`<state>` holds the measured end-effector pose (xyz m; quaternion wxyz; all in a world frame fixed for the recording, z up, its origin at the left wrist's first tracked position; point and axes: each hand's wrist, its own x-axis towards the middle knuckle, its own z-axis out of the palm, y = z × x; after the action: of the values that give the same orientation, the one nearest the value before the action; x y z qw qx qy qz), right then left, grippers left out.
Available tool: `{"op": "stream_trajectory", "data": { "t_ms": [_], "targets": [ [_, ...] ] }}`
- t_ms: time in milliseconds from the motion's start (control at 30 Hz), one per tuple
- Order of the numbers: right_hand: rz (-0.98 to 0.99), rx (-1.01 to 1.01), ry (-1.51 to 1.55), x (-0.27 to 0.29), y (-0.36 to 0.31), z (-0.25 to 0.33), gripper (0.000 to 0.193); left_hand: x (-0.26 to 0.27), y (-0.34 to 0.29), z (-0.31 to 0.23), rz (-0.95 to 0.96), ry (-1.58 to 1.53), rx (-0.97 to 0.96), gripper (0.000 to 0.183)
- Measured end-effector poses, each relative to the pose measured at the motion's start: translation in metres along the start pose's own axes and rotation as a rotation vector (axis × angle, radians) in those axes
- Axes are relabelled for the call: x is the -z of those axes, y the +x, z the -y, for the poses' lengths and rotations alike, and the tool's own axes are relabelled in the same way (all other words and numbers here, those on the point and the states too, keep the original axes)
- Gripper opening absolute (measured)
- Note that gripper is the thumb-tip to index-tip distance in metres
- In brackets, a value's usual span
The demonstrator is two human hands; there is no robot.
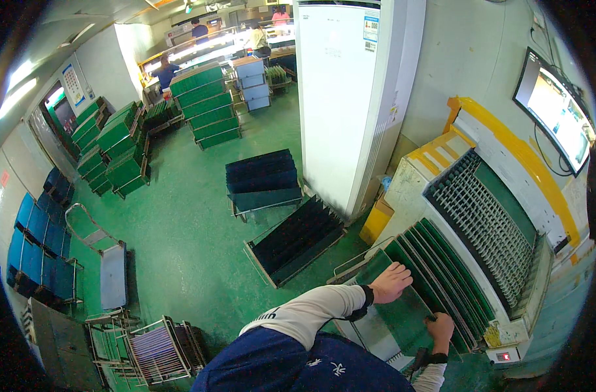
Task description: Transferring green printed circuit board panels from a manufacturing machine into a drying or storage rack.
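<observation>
Two bare hands, set apart, on a thin, dark-green rectangular panel. The panel lies directly before the torso, between and below the hands; its upper edge slants from far left to near right, roughly parallel to the dark-green upright panels ranked just beyond its right side. The left hand closes on the farther part of this edge, the right hand on the nearer corner, closer to the body. Foreshortening hides which side is longer. Right: grey multi-roller machine.
</observation>
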<state>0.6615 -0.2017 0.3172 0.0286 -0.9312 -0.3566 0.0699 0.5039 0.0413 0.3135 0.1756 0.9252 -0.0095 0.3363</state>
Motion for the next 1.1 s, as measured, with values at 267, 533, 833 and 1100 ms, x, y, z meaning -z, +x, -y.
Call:
{"op": "stream_trajectory", "data": {
  "t_ms": [267,533,833,1100],
  "targets": [
    [0.031,-0.018,0.012,0.003,0.000,0.002,0.035,0.003,0.001,0.000,0.018,-0.014,0.007,0.031],
    [0.013,0.010,0.004,-0.006,0.002,-0.007,0.034,0.002,0.002,-0.002,0.008,0.004,0.009,0.027],
    [0.009,0.003,0.021,0.000,-0.001,0.001,0.034,-0.001,0.000,0.000,0.019,0.022,0.012,0.023],
    [0.014,-0.020,0.017,0.006,-0.005,0.007,0.033,0.003,-0.001,-0.003,-0.006,0.011,0.009,0.024]
  ]
}}
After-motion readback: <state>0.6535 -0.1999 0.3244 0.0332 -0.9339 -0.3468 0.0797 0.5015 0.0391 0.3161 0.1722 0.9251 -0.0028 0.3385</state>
